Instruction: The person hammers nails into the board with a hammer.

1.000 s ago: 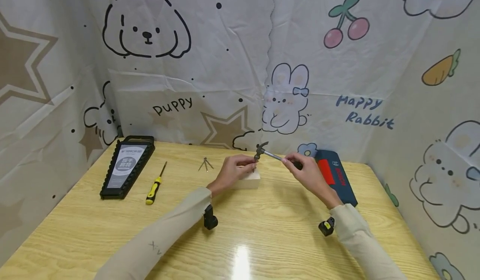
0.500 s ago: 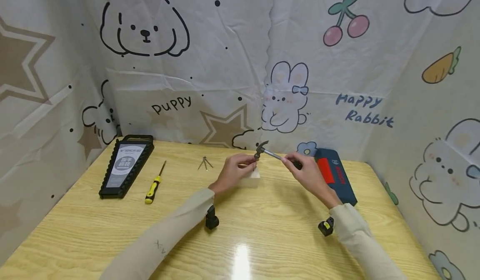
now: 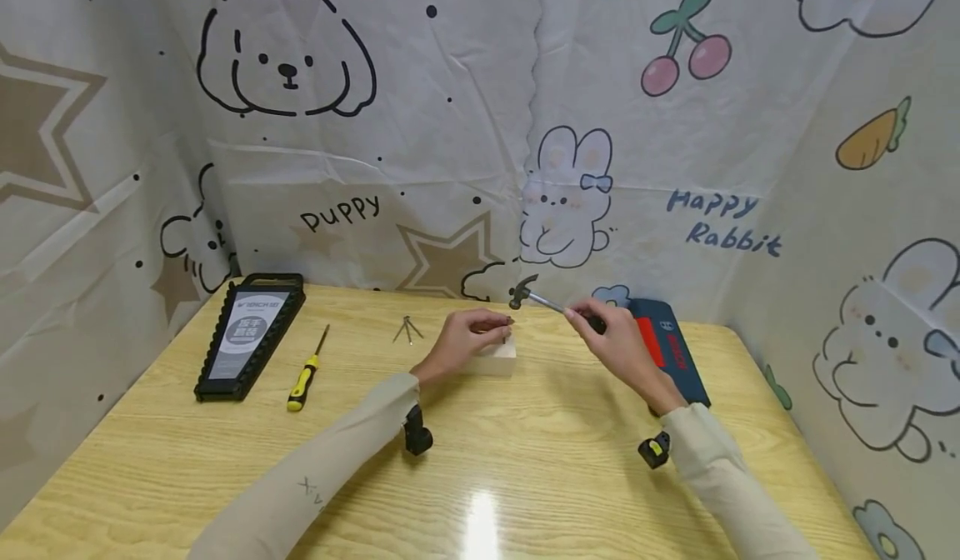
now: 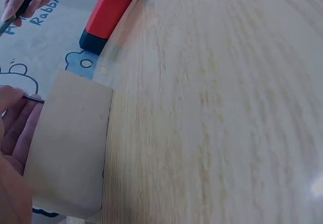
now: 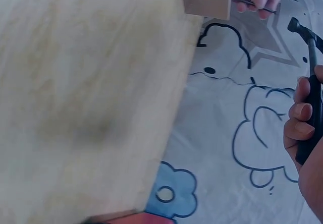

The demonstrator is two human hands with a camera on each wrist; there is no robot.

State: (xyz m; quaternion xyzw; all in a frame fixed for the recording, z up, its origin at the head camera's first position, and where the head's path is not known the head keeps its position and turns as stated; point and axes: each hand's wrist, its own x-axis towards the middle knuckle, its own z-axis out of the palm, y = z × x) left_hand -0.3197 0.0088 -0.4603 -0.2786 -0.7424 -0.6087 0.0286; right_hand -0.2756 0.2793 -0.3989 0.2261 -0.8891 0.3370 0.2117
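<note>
A small pale wooden block (image 3: 498, 362) lies on the table's far middle. My left hand (image 3: 501, 323) rests on it and pinches a thin nail (image 4: 33, 99) that stands on the block's top (image 4: 70, 148). My right hand (image 3: 587, 320) grips the black handle of a small hammer. The hammer head (image 3: 519, 291) hangs a little above and to the right of the nail. In the right wrist view the hammer head (image 5: 299, 28) is off the nail (image 5: 252, 3), and my fingers (image 5: 302, 129) curl round the handle.
A blue and red tool case (image 3: 670, 352) lies just right of my right hand. Loose nails (image 3: 407, 329), a yellow-handled screwdriver (image 3: 305, 373) and a black wrench holder (image 3: 251, 333) lie to the left. Printed cloth walls close in the table (image 3: 525, 477) on three sides.
The hammer head has lifted slightly away from the nail. My left hand has kept its pinch on the nail at the block.
</note>
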